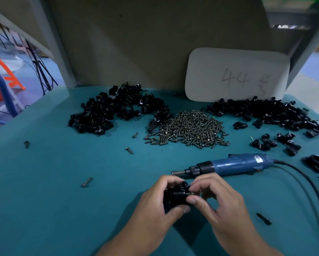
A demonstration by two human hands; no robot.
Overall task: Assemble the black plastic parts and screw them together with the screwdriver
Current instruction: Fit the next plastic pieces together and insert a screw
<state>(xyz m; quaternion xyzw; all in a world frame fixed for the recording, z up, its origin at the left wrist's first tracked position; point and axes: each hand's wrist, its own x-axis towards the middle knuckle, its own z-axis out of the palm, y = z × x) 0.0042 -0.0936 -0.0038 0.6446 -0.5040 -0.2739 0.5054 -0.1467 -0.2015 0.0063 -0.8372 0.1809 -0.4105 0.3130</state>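
Low in the middle of the view, my left hand [155, 202] grips a black plastic assembly [175, 195] with fingers over its top and thumb beneath. My right hand [216, 198] pinches a small screw [189, 193] at the assembly's right side between thumb and forefinger. Just beyond my hands the blue electric screwdriver [234, 164] lies on the table, tip pointing left, untouched. Further back a heap of screws [190, 128] sits between two piles of black plastic parts, the left pile [114, 109] and the right pile [262, 113].
The teal table [62, 182] carries stray screws at the left [86, 182], [129, 150] and one at the right [264, 218]. The screwdriver's black cable [310, 187] loops down the right side. A white card marked 44 [236, 74] leans on the brown back panel.
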